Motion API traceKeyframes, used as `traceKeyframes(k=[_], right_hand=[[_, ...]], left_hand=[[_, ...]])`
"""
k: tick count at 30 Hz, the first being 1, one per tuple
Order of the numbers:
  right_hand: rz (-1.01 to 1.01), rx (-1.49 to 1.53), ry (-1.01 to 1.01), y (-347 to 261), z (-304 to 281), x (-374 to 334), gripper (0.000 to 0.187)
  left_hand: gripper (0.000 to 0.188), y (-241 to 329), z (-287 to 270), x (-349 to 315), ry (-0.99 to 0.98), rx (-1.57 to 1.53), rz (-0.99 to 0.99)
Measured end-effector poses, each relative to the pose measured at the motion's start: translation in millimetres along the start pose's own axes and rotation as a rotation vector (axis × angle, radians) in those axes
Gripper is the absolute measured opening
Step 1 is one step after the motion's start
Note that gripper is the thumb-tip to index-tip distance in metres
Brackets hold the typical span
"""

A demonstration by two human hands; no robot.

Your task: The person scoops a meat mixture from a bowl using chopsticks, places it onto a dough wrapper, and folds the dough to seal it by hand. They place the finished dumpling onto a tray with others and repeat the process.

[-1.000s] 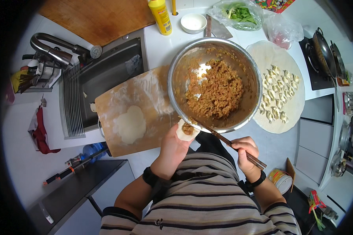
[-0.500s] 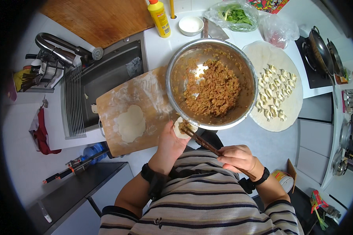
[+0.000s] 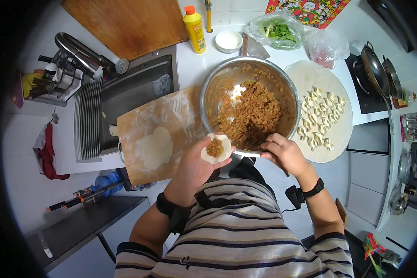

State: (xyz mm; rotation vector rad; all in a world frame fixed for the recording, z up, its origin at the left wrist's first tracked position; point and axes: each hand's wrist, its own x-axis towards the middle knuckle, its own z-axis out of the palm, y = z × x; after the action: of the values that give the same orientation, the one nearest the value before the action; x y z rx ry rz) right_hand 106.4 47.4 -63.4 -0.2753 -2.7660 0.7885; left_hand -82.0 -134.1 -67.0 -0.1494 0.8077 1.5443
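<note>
A round dough wrapper [image 3: 223, 156] lies open in my left hand [image 3: 195, 162], with a mound of brown minced filling [image 3: 214, 148] in its middle. The fingers curve under the wrapper and hold it up beside the near rim of a large metal bowl [image 3: 204, 99]. My right hand [image 3: 287, 155] is closed around brown chopsticks [image 3: 281, 168] at the bowl's near right rim. Their lower ends point into the bowl, where the tips are hard to make out against the filling. More minced filling [image 3: 259, 104] covers much of the bowl's bottom.
Left of the bowl, a floured wooden board [image 3: 129, 125] bears several flat wrappers [image 3: 156, 149] and reaches over the sink [image 3: 134, 88]. On the right, a round pale board [image 3: 336, 76] carries rows of folded dumplings [image 3: 316, 127]. Behind stand a yellow bottle [image 3: 195, 32] and a white bowl [image 3: 229, 42].
My right hand has moved the chopsticks from the wrapper up to the bowl's rim, tips toward the filling. The filling stays on the wrapper, which my left hand now holds flatter and in full view.
</note>
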Motion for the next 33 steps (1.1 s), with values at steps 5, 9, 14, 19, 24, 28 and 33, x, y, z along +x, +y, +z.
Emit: traceKeyframes(k=[5,9,14,19,24,28,33], right_hand=[[-0.089,-0.196,-0.214,-11.3,-30.3,10.6,0.03],[-0.136,-0.095,0.204,-34.7,-40.6,23.7,0.035],[-0.448,-0.216,0.46,-38.8,-25.3,41.9,0.027],[-0.397,-0.199,0.528,-38.9,-24.7,42.0,0.019],[-0.385,-0.181,0.502,-42.8,-21.7,45.9,0.02],[-0.361,-0.167,0.533,-42.1,-18.9,45.6,0.021],[-0.314,-0.099,0.537,-49.3,-21.2,52.9,0.018]], left_hand=[[0.042,18.1,33.4,5.1,-0.104,-0.004,0.039],[0.046,15.4,55.0,12.9,-0.204,-0.108,0.102],[0.038,6.6,78.3,15.0,-0.32,-0.138,0.069],[0.041,8.2,81.1,9.8,-0.344,0.12,0.182],[0.041,9.4,81.6,9.1,-0.297,0.14,0.267],[0.036,14.0,82.7,9.0,-0.304,0.039,0.166],[0.035,14.1,83.0,9.1,-0.251,0.384,0.302]])
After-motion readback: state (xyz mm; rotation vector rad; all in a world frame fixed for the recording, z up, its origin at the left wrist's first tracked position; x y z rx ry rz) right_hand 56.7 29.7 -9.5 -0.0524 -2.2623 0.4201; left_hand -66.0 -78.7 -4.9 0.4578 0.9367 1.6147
